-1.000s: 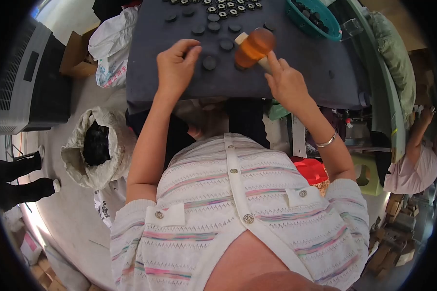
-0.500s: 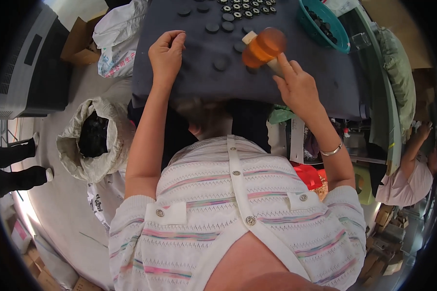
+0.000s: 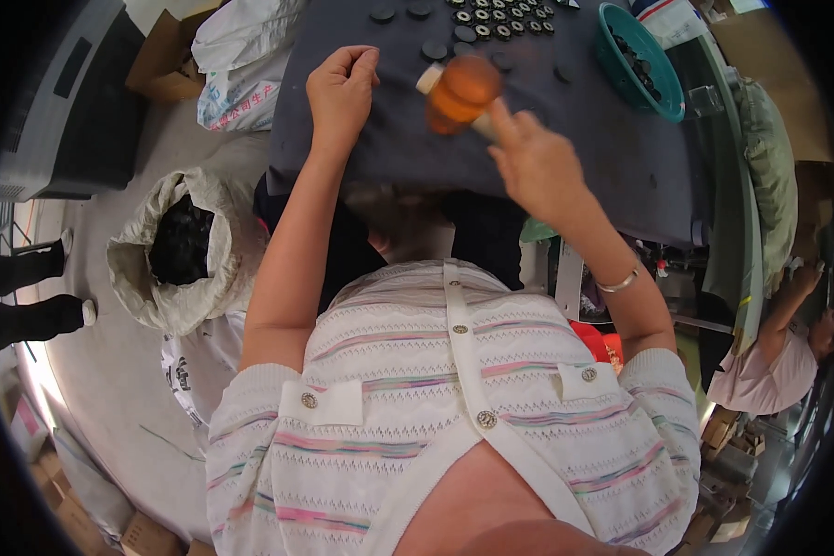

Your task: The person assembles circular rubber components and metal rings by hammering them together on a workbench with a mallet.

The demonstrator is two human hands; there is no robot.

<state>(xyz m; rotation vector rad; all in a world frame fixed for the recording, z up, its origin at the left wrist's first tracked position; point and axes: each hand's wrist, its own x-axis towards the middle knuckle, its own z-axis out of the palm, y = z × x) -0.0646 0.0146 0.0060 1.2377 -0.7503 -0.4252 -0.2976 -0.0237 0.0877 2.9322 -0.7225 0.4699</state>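
Observation:
My right hand (image 3: 539,165) grips the pale wooden handle of a mallet, blurred by motion. The mallet's translucent orange head (image 3: 465,91) hangs over the dark cloth-covered table (image 3: 612,162), hiding what lies beneath it. On the left, my left hand (image 3: 341,100) is closed, fingers curled and thumb on top, above the table; whatever it may hold is hidden. Beyond the hands lie scattered flat black discs (image 3: 434,50). Farther off stand rows of dark round pieces with pale metal rings (image 3: 502,31).
A teal basin (image 3: 675,104) with black discs stands at the far right, beside a small clear container (image 3: 706,100). An open woven sack (image 3: 222,246) of black pieces sits on the floor at left. Another person (image 3: 771,375) is at the right, and someone's legs (image 3: 42,320) show at left.
The mallet and my right hand have moved left, nearer my left hand. The whole view has shifted slightly, and the left hand stays closed.

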